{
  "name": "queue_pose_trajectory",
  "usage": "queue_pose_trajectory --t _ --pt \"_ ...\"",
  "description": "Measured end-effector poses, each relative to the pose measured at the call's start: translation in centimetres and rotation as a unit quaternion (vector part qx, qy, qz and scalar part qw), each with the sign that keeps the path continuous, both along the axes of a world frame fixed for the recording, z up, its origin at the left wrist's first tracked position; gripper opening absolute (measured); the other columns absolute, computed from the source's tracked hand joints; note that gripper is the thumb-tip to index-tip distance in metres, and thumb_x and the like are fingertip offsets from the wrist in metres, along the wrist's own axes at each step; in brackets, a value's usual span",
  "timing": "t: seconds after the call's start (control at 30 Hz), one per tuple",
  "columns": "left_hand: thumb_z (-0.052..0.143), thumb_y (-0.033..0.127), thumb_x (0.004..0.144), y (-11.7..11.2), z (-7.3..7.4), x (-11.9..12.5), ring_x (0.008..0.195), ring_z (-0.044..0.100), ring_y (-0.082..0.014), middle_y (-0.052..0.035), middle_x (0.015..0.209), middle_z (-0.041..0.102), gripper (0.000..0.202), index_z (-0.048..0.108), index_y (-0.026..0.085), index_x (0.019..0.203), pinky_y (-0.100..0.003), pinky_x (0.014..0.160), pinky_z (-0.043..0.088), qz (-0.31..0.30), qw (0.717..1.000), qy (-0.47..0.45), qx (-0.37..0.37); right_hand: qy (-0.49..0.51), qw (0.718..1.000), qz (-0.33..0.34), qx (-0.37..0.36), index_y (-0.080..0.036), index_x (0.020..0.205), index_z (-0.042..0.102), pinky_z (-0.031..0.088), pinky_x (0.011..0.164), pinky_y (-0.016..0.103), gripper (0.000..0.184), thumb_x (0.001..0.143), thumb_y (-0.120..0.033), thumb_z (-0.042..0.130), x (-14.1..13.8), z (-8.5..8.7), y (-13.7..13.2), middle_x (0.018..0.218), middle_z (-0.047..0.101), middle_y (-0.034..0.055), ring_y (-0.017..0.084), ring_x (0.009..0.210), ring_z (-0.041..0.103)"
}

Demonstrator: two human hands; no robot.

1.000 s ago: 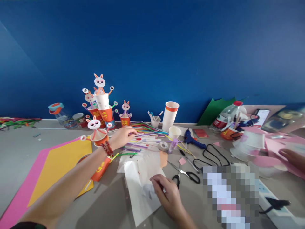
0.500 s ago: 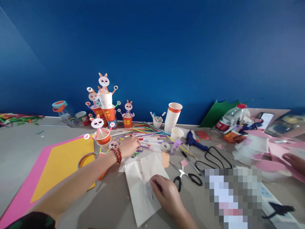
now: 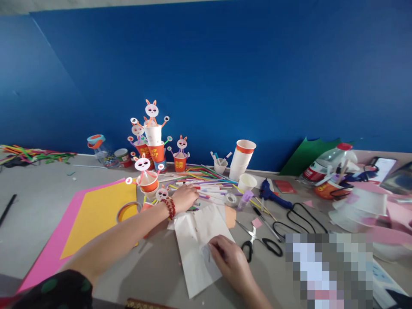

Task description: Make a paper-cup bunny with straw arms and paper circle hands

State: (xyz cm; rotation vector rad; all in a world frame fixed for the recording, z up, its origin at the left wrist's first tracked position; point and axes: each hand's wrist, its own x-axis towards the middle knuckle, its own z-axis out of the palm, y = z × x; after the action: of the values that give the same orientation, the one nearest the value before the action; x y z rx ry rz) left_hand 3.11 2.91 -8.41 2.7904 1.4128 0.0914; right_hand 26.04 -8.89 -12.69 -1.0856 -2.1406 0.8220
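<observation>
Through the head camera I see the left hand (image 3: pixel 186 197), with a red bead bracelet (image 3: pixel 170 208) on its wrist, stretched forward into the marker pens (image 3: pixel 215 191) and the coloured straws (image 3: pixel 201 173) behind them. Its fingers bend downward and their tips are hidden from me, so I cannot tell if they pinch a pen. The marker pens lie in a loose pile, with several ends pointing out to the right of this hand.

The right hand (image 3: pixel 232 259) is over the creased white paper (image 3: pixel 197 274), which lies on the grey table. Its fingers are curled, thumb and index finger close together, beside a small translucent piece (image 3: pixel 204 252) that is on or just above the paper. I cannot tell whether the fingertips grip this piece.

To the right of the paper I find the scissors (image 3: pixel 253 235) with black handles, their blades spread. Farther back stand a purple glue stick (image 3: pixel 246 200) and a roll of clear tape (image 3: pixel 230 203), and the blue glue gun (image 3: pixel 273 195) is to the right of them.
</observation>
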Motion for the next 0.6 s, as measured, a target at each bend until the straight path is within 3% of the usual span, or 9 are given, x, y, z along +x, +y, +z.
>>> queue_pose_trajectory --t 0.17,0.27,0.37,0.5,0.57,0.6 --pt "0.056 0.007 0.082 -0.1 0.0 0.6 0.103 0.063 -0.0298 -0.014 0.094 0.07 0.013 0.066 0.015 0.083 -0.042 0.093 0.045 0.014 0.999 -0.044 -0.003 0.006 1.0 0.001 0.006 -0.02 0.08 0.06 0.042 0.059 0.025 0.021 0.095 -0.025 0.046 0.0 0.0 0.0 0.072 0.062 0.0026 0.016 0.063 0.056" --pt "0.056 0.01 0.084 -0.3 1.2 0.6 0.095 0.065 -0.0275 -0.0103 0.089 0.07 0.01 0.063 0.016 0.089 -0.04 0.089 0.047 0.021 0.995 -0.099 -0.004 0.01 1.0 -0.005 0.008 -0.02 0.081 0.061 0.043 0.058 0.025 0.021 0.095 -0.025 0.046 0.0 0.1 -0.1 0.072 0.063 0.003 0.016 0.063 0.057" --pt "0.05 0.019 0.093 -0.9 3.2 0.8 0.093 0.065 -0.0217 -0.0065 0.096 0.069 0.012 0.057 0.019 0.103 -0.032 0.084 0.049 0.025 0.983 -0.182 -0.002 0.025 0.999 -0.022 -0.001 -0.02 0.088 0.063 0.044 0.056 0.024 0.018 0.094 -0.027 0.048 0.0 0.0 -0.2 0.074 0.066 0.0033 0.016 0.062 0.059" --pt "0.031 0.024 0.102 -3.5 4.8 2.1 0.098 0.064 -0.0171 -0.0094 0.105 0.066 0.024 0.047 0.016 0.117 -0.026 0.083 0.05 0.046 0.958 -0.284 0.008 0.104 0.993 -0.054 -0.019 -0.02 0.116 0.055 0.048 0.054 0.022 0.024 0.093 -0.028 0.05 0.1 -0.2 -0.5 0.08 0.066 0.0032 0.015 0.062 0.061" --pt "0.039 0.026 0.1 -5.7 4.8 3.3 0.087 0.063 -0.0159 -0.007 0.098 0.065 0.018 0.051 0.017 0.11 -0.025 0.076 0.051 0.037 0.933 -0.357 -0.027 0.16 0.985 -0.062 -0.037 -0.02 0.125 0.048 0.048 0.052 0.021 0.034 0.093 -0.029 0.052 0.1 -0.4 -0.5 0.084 0.065 0.0033 0.014 0.06 0.06" --pt "0.046 0.025 0.097 -6.9 4.6 4.0 0.085 0.062 -0.0158 -0.0058 0.097 0.065 0.013 0.054 0.018 0.105 -0.025 0.077 0.051 -0.002 0.924 -0.377 -0.066 0.184 0.98 -0.061 -0.045 -0.02 0.123 0.048 0.048 0.051 0.021 0.033 0.092 -0.03 0.054 0.1 -0.6 -0.5 0.083 0.065 0.003 0.014 0.06 0.059"
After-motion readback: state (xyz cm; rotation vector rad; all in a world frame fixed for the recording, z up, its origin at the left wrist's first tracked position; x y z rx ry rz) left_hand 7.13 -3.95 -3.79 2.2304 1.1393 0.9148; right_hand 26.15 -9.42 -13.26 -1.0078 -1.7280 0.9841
